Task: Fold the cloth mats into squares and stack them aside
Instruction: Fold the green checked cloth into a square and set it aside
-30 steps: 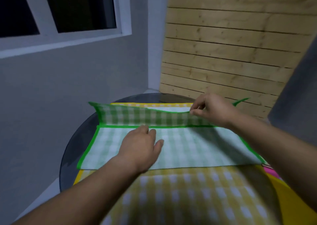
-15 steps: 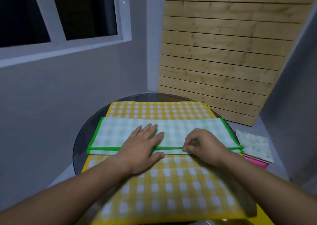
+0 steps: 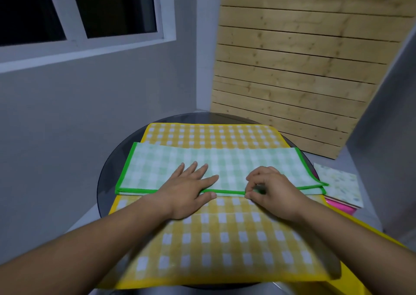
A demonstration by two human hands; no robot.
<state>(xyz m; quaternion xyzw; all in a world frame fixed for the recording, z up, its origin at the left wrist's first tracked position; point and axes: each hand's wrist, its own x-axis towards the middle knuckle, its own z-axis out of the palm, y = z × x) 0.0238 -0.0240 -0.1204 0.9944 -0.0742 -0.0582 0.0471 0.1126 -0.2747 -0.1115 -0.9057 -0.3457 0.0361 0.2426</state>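
Round dark table (image 3: 108, 182) shows mostly at its 9 o'clock rim, the rest hidden under a yellow checked mat (image 3: 225, 238). Across the centre lies the green checked mat (image 3: 236, 164), folded into a long strip. The left hand (image 3: 186, 193) presses it with fingers spread flat, and the right hand (image 3: 272, 189) pinches its near hem. Folded mats (image 3: 340, 182) sit at 3 o'clock.

I'm seeing the green checked mat (image 3: 225, 162) folded in half, lying as a long strip across the yellow checked mat (image 3: 213, 135), which is lying spread open beneath. Right of them, a pale folded mat (image 3: 340, 182) is sitting atop a pink one (image 3: 340, 207).
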